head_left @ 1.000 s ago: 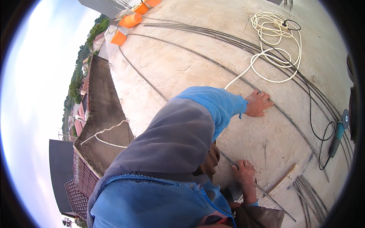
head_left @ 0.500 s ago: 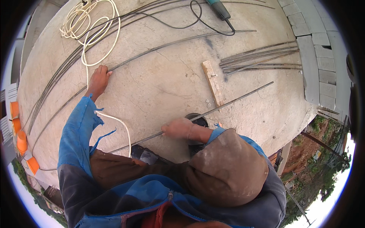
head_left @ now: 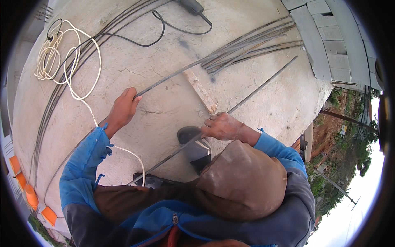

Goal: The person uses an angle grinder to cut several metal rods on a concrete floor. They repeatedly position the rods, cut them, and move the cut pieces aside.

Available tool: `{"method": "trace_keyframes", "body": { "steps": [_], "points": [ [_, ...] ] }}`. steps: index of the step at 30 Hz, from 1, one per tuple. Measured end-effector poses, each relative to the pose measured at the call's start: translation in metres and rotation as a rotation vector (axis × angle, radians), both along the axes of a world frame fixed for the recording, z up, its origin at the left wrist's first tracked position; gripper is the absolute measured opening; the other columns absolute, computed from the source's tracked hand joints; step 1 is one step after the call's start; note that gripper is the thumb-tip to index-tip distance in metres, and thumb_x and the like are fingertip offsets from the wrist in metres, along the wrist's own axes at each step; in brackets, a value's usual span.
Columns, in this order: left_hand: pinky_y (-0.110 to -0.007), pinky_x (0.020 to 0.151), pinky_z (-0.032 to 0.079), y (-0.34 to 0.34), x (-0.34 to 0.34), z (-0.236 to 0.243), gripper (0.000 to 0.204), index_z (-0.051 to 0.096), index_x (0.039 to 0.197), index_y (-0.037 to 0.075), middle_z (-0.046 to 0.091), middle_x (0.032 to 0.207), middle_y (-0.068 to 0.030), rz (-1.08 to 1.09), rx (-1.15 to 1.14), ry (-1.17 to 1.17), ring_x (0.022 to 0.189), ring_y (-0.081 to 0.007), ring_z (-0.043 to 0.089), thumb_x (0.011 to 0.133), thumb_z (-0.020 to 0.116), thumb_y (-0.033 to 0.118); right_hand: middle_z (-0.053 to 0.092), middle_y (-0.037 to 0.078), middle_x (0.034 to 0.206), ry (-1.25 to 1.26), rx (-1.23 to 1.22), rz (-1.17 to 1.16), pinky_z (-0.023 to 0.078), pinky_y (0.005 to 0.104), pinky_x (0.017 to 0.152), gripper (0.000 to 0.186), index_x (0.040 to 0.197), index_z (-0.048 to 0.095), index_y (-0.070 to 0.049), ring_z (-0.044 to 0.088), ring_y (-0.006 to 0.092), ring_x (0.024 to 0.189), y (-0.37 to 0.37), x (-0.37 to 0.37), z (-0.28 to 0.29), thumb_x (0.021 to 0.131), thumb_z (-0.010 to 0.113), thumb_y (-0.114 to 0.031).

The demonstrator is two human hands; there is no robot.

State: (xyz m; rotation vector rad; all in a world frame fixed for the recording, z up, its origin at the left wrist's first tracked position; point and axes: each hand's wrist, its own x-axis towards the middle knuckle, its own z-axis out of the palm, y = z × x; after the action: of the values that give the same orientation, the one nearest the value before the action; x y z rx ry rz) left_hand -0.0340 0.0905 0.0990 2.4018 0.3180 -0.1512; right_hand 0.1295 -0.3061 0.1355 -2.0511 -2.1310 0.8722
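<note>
My left hand point(head_left: 124, 108) is closed around a long steel reinforcing bar point(head_left: 166, 77). That bar passes the far end of a short wooden piece point(head_left: 200, 90) and runs on toward a group of shorter bars point(head_left: 251, 48); its other end curves away to the lower left. In my right hand point(head_left: 224, 126) is a second reinforcing bar point(head_left: 263, 87), gripped near its middle. It slants from the upper right, past the near end of the wood, and crosses above my dark shoe point(head_left: 190, 135).
A grey power tool point(head_left: 190, 6) with a black cord lies at the far side. Coiled white cable point(head_left: 49, 61) and several long bars point(head_left: 51, 101) are at left. Concrete blocks point(head_left: 333, 47) border the right. Orange containers point(head_left: 31, 196) stand at the left edge.
My right hand has shifted right and farther along its bar. The left hand's bar has come nearer and now reaches the wood and the shorter bars. The view has turned slightly.
</note>
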Motion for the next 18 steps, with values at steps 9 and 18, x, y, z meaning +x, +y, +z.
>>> {"method": "trace_keyframes", "body": {
  "steps": [9, 18],
  "points": [
    [-0.055, 0.086, 0.049, -0.042, 0.090, -0.010, 0.017, 0.053, 0.113, 0.002, 0.062, 0.107, -0.0245, 0.016, -0.044, -0.039, 0.098, -0.0462, 0.062, 0.110, 0.063, 0.016, 0.065, 0.004, 0.099, -0.327, 0.394, -0.251, 0.059, 0.0457, 0.095, 0.025, 0.102, 0.066, -0.014, 0.069, 0.0252, 0.100, -0.062, 0.049, -0.023, 0.096, 0.077, -0.036],
    [-0.056, 0.102, 0.052, -0.041, 0.082, -0.035, 0.043, 0.060, 0.142, 0.003, 0.063, 0.127, -0.0224, -0.021, 0.109, -0.087, 0.125, -0.0449, 0.059, 0.102, 0.069, 0.014, 0.067, 0.009, 0.118, -0.023, 0.442, -0.244, 0.053, 0.0487, 0.102, 0.028, 0.116, 0.073, -0.013, 0.068, 0.0299, 0.113, -0.030, -0.008, -0.025, 0.089, 0.080, -0.013]
  ]
}}
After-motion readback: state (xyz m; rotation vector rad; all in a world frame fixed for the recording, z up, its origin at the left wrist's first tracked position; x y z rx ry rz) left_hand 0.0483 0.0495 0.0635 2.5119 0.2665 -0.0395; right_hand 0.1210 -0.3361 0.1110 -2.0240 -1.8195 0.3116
